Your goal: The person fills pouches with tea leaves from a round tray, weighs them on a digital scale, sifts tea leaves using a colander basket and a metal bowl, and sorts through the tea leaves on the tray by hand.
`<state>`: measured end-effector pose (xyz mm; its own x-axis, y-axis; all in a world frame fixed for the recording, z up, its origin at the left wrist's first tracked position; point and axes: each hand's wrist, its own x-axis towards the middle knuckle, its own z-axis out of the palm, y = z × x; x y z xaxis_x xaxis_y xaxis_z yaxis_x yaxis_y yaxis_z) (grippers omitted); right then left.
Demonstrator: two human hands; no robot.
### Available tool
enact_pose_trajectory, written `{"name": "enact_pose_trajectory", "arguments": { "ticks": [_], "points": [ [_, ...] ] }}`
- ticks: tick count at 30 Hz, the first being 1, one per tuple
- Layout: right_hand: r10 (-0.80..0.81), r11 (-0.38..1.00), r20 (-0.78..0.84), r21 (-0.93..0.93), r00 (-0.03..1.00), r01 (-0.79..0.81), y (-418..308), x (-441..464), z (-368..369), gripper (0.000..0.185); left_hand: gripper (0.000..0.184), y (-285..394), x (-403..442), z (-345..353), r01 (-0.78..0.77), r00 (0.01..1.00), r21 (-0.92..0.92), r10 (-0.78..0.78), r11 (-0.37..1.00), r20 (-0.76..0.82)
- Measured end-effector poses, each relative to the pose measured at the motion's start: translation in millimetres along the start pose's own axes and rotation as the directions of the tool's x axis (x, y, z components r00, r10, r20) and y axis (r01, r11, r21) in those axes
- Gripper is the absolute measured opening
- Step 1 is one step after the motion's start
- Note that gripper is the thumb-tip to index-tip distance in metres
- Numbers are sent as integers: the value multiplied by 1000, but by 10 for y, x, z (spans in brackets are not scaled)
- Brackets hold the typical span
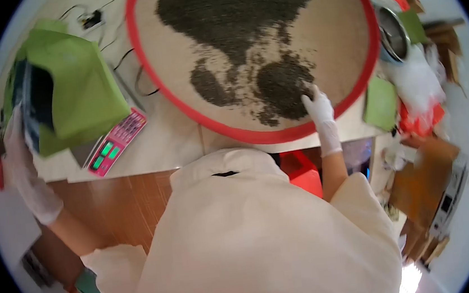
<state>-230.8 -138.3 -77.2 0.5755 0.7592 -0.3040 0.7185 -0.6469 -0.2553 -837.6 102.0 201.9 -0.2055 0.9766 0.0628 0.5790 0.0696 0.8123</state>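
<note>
A large round tray with a red rim (224, 129) bears dark, dry loose material (238, 10) that looks like tea leaves. A smaller heap of the same leaves (282, 82) lies near its front edge. Beside that heap is my right hand (321, 112), in a white glove, thumb and finger apart at the leaves' edge. At the left, my gloved left hand (22, 167) grips the side of a green bag (79, 85), whose dark mouth faces left. The bag rests over a pink digital scale (117, 143) with lit green displays. Some of my left fingers are hidden by the bag.
Cables and a small black plug (91, 19) lie behind the bag. Right of the tray are a metal bowl (394, 32), a green packet (381, 103) and plastic bags (417, 81). A cardboard box (424, 179) stands lower right. Something red (303, 174) is beneath the table edge.
</note>
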Motion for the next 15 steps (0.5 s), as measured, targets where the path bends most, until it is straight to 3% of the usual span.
{"name": "enact_pose_trajectory", "arguments": {
  "ticks": [2,4,6,7,11,14,15],
  "points": [
    [-84,989,-24,120,996,86,25,-12,40,47,43,-201,-154,-160,-158,987,-72,156,985,-42],
    [-141,985,-39,95,989,144,40,16,67,45,29,-737,432,-434,76,996,-27,-75,997,44],
    [-96,994,-28,39,995,97,80,70,109,49,34,-1220,793,-446,278,959,198,-261,940,-106],
    [-109,994,-49,-3,993,109,207,155,222,52,33,-1550,894,-477,339,940,-16,-339,941,-45],
    [-67,997,-23,-36,997,66,251,154,204,54,32,-2480,1018,-435,458,866,-195,-485,867,-123],
    [-11,998,-50,-56,999,8,314,70,217,54,34,-2519,824,-426,527,803,-334,-586,781,-104],
    [-4,999,-66,-44,998,1,343,61,246,54,39,-1981,565,-392,554,800,-240,-590,797,-110]
  ]
}}
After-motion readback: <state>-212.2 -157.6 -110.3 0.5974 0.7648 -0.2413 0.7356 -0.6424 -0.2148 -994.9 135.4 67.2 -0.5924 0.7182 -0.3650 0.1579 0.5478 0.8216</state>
